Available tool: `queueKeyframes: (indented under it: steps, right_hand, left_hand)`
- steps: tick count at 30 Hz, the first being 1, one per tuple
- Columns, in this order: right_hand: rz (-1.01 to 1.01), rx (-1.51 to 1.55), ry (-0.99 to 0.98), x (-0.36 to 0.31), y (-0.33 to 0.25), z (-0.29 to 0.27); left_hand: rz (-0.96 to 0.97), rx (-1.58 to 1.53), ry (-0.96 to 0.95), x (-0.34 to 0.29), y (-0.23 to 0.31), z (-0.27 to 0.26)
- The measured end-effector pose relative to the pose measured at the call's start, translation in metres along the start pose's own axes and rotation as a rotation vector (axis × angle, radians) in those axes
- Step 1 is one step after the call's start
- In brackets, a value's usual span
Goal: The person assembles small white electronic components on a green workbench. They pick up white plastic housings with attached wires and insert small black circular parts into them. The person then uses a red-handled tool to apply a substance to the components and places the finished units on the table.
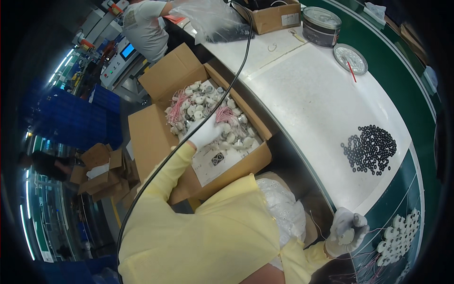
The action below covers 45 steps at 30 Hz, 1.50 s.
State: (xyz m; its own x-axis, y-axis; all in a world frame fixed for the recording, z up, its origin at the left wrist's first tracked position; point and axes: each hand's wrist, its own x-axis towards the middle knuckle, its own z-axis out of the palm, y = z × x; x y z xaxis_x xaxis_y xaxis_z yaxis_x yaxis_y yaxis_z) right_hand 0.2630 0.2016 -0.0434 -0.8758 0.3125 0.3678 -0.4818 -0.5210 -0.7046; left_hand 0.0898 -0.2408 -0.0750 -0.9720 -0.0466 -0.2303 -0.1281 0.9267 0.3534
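My left hand [204, 134], in a white glove, reaches into an open cardboard box [152, 133] to the left of the table. It touches a heap of small white round parts with pink wires [194, 110]; its fingertips are hidden among them, so I cannot tell whether it grips one. At the table's near right edge, my right hand [344, 225], also gloved, has its fingers curled around a white round part [347, 236]. Thin pink wires run out beside that hand. To its right, several similar white parts [399, 236] stand in rows on the green surface.
Small black rings [371, 149] lie in a pile on the white tabletop [302, 90]. A tin [321, 27] and its lid [351, 59] with a red stick stand farther back. A black cable [163, 163] crosses above my left arm. Another person [144, 31] works beyond the box.
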Motion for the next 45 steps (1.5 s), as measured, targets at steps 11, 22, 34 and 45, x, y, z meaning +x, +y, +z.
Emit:
queueKeyframes:
  steps: [11,22,34,45]
  right_hand:
    - [0.020,-0.008,-0.062,-0.006,-0.002,-0.007]
    - [0.181,-0.046,-0.040,-0.016,-0.009,-0.010]
    - [0.240,-0.128,0.111,-0.020,-0.011,-0.009]
    - [0.183,-0.096,0.018,-0.010,-0.014,0.005]
  left_hand:
    - [-0.059,-1.726,0.138,-0.078,0.069,-0.131]
    - [0.565,-1.081,0.812,-0.023,0.126,-0.247]
    - [0.849,-1.343,1.063,0.089,0.242,-0.286]
    - [0.780,-0.875,1.050,0.148,0.177,-0.236]
